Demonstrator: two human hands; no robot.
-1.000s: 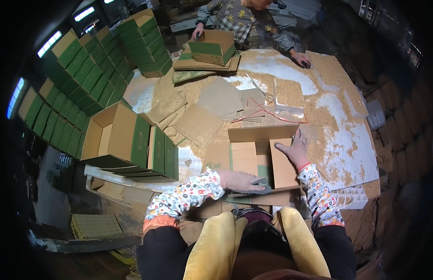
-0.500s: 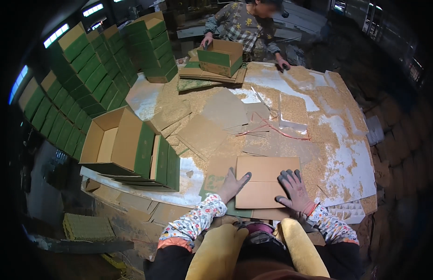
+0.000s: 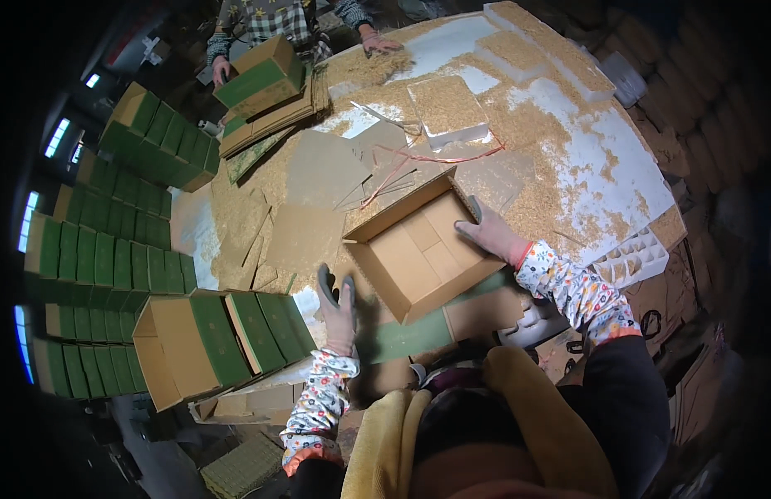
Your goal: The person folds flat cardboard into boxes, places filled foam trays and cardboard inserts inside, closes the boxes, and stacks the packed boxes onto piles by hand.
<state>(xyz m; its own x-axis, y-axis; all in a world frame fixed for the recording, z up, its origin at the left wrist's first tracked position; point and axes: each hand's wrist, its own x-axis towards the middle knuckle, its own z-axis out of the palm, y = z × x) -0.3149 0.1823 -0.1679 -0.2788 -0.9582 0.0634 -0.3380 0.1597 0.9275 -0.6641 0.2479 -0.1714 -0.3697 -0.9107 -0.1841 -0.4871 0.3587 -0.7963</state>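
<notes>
An open cardboard box (image 3: 418, 245), brown inside, sits turned at an angle in front of me, its walls raised. My right hand (image 3: 492, 234) grips its right wall, with the thumb over the rim. To the left of the box, my left hand (image 3: 337, 309) is apart from it, fingers spread and holding nothing. Both hands wear light gloves with dark fingertips. Beneath and nearer than the box lies flat green-and-brown cardboard (image 3: 410, 334). Green cardboard boxes (image 3: 215, 337) stand at the table's left edge, close to my left hand.
Stacked green boxes (image 3: 103, 258) fill the left side. Across the table a person's gloved hand (image 3: 221, 70) touches a green box (image 3: 265, 79) on flat cardboard. Grain-like bits, grey sheets (image 3: 323, 166), pink string (image 3: 394, 175) and a white gridded tray (image 3: 630, 259) lie about.
The flat folded cardboard now stands as an open box, turned at an angle. My left hand has moved off it to the left; my right hand has taken its right wall. The view has swung round.
</notes>
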